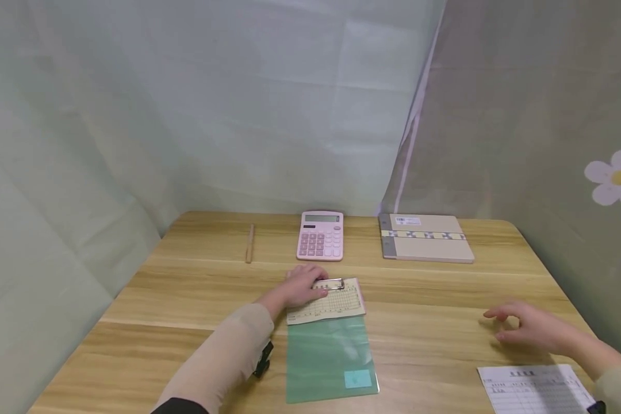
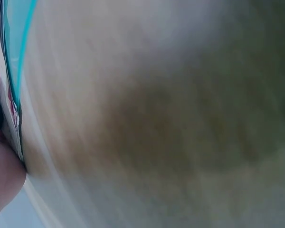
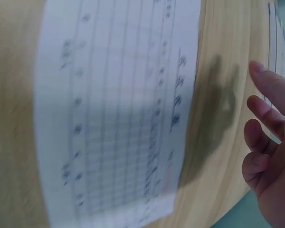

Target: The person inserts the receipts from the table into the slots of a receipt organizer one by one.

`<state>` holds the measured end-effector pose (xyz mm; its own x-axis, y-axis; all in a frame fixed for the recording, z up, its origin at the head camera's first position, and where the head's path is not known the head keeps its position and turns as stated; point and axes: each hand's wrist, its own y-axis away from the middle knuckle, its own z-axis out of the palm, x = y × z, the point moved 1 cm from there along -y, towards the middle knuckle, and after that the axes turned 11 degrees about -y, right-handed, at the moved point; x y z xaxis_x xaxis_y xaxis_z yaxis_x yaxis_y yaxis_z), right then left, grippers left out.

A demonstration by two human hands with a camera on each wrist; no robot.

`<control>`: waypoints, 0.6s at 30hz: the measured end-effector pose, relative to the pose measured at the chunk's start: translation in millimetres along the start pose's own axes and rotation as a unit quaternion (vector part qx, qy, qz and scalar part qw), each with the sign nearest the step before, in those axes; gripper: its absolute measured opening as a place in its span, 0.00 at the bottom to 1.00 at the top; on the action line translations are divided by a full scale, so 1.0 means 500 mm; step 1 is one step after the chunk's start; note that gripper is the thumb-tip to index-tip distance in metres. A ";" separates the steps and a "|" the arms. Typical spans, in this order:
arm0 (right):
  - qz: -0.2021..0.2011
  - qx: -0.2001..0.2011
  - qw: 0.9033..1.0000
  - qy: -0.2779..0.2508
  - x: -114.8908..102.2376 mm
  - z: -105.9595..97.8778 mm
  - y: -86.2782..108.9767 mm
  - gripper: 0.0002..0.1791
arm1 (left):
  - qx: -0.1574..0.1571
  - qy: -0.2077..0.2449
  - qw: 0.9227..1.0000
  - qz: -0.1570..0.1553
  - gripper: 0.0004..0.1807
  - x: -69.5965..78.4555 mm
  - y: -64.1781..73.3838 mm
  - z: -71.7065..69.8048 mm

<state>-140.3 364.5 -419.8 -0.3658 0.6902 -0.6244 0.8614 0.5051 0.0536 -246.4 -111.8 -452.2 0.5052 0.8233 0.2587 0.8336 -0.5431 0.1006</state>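
A green translucent clipboard (image 1: 326,356) lies near the table's front, with a metal clip (image 1: 336,284) at its top and a cream printed form (image 1: 336,302) under the clip. My left hand (image 1: 304,284) rests on the top left of the form, its thumb beside the clip. In the left wrist view, only part of this hand (image 2: 4,175) shows at the left edge. My right hand (image 1: 535,328) hovers with loosely bent fingers, holding nothing. Just below it a white printed form (image 1: 535,391) lies on the table. The right wrist view shows this white form (image 3: 118,114) apart from the fingers.
At the back stand out a pink calculator (image 1: 320,236), a brown pen-like stick (image 1: 250,244) to its left, and a beige album-like book (image 1: 426,238) with a patterned band to its right. A pale blue label (image 1: 357,379) is on the clipboard. Curtains (image 1: 290,115) enclose the wooden table (image 1: 176,310).
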 end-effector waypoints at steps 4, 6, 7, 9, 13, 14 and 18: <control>0.010 -0.007 1.000 0.024 0.024 -0.008 0.033 0.22 | -0.001 0.001 1.000 -0.001 0.19 -0.001 0.000 0.002; 0.015 -0.018 0.999 0.023 0.036 -0.012 0.049 0.22 | -0.003 -0.003 1.000 -0.004 0.20 -0.003 0.000 0.004; 0.013 -0.022 1.000 0.018 0.043 -0.014 0.057 0.22 | -0.003 -0.003 1.000 -0.004 0.20 -0.004 0.000 0.005; 0.023 -0.027 0.999 0.014 0.056 -0.019 0.072 0.21 | -0.004 -0.004 1.000 -0.005 0.20 -0.006 -0.001 0.006; 0.024 -0.026 0.999 0.021 0.083 -0.022 0.104 0.19 | 0.000 0.000 1.000 -0.002 0.20 -0.006 -0.003 0.007; 0.029 -0.027 0.999 0.025 0.088 -0.023 0.111 0.18 | -0.001 -0.002 1.000 -0.002 0.20 -0.006 -0.003 0.007; 0.043 -0.036 0.998 0.023 0.108 -0.019 0.131 0.16 | -0.006 -0.002 1.000 -0.005 0.20 -0.006 -0.005 0.007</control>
<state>-107.1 440.0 -442.7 -0.3081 0.7548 -0.5790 0.8636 0.4772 0.1626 -249.1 -112.5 -456.5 0.4978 0.8295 0.2534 0.8360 -0.5367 0.1144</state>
